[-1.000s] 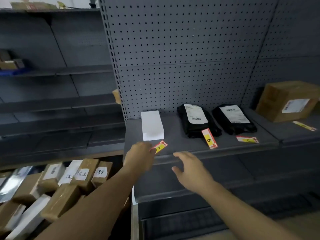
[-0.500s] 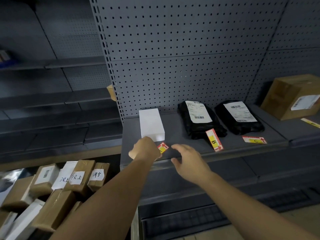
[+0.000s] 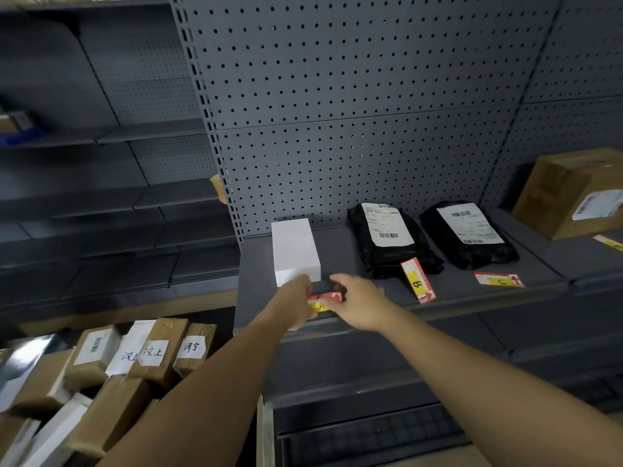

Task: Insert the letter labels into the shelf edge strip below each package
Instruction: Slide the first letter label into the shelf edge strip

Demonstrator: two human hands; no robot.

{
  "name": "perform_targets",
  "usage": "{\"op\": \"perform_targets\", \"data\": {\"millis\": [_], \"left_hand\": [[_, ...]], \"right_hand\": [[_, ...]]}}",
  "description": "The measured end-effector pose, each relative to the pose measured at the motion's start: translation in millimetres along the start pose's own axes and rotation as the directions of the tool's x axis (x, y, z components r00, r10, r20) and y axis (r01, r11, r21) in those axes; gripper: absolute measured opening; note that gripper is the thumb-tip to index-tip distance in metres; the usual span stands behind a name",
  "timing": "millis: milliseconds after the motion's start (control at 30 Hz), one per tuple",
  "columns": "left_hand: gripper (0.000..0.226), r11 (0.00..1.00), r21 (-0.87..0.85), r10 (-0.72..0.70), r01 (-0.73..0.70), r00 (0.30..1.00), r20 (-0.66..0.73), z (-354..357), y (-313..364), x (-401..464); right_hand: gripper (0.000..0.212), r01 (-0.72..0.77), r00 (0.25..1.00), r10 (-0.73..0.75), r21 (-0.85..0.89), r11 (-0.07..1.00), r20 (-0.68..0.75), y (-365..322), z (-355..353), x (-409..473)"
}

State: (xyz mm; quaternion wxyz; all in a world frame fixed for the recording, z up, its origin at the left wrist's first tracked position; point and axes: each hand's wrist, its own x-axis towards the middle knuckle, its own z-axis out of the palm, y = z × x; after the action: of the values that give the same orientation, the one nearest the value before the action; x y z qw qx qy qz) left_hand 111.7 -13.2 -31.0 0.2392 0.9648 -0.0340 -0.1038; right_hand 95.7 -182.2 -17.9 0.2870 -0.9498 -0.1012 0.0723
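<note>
On the grey shelf (image 3: 377, 291) a white box (image 3: 294, 250) stands at the left, with two black packages (image 3: 391, 241) (image 3: 467, 235) to its right. In front of the white box both hands hold a red and yellow A label (image 3: 324, 301): my left hand (image 3: 296, 299) pinches its left end and my right hand (image 3: 359, 303) grips its right end, just above the shelf edge strip (image 3: 472, 306). Flat on the shelf before the first black package lies the B label (image 3: 418, 280). The C label (image 3: 499, 279) rests before the second.
A brown cardboard box (image 3: 573, 193) stands on the neighbouring shelf at the right, with another label (image 3: 608, 242) in front of it. Several taped parcels (image 3: 101, 372) are piled at the lower left. Pegboard rises behind the shelf, and lower shelves jut out below.
My left hand has lifted the A label off the shelf. My right hand has moved left and taken hold of its right end. The view has shifted closer.
</note>
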Motion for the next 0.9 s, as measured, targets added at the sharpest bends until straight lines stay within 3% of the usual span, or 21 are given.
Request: {"op": "perform_targets", "data": {"millis": [100, 200, 300, 400, 467, 600, 900], "left_hand": [[0.023, 0.975, -0.198, 0.067, -0.103, 0.982, -0.179, -3.7, -2.7, -17.7], [0.026, 0.932, -0.320, 0.030, -0.170, 0.916, -0.400, -2.0, -9.5, -40.2], [0.028, 0.965, -0.113, 0.138, -0.235, 0.830, -0.541, 19.3, -36.2, -61.5], [0.023, 0.890, 0.294, 0.454, -0.348, 0.734, -0.505, 45.6, -65.6, -68.0], [0.031, 0.815, 0.440, 0.563, -0.378, 0.695, -0.447, 54.6, -75.0, -65.5], [0.039, 0.770, 0.535, 0.602, -0.348, 0.675, -0.427, 59.0, -76.0, -59.6], [0.024, 0.682, 0.580, 0.705, -0.446, 0.613, -0.356, 48.9, -78.6, -55.4]], "right_hand": [[0.017, 0.105, 0.994, -0.104, 0.072, 0.992, -0.021, -7.3, -0.7, 10.1], [0.011, 0.143, 0.986, -0.135, 0.082, 0.986, -0.102, -8.4, -1.9, 8.6], [0.009, 0.122, 0.984, -0.107, 0.099, 0.988, -0.143, 1.8, -2.6, 1.5], [0.011, 0.102, 0.985, -0.081, 0.131, 0.986, -0.155, 13.2, 0.2, -9.3], [0.011, 0.104, 0.984, -0.081, 0.133, 0.986, -0.161, 16.0, 4.3, -14.8], [0.009, 0.118, 0.984, -0.096, 0.140, 0.983, -0.149, 14.8, 9.8, -17.5], [0.015, 0.268, 0.955, -0.256, 0.069, 0.961, -0.147, 8.8, 16.5, -15.7]]}}
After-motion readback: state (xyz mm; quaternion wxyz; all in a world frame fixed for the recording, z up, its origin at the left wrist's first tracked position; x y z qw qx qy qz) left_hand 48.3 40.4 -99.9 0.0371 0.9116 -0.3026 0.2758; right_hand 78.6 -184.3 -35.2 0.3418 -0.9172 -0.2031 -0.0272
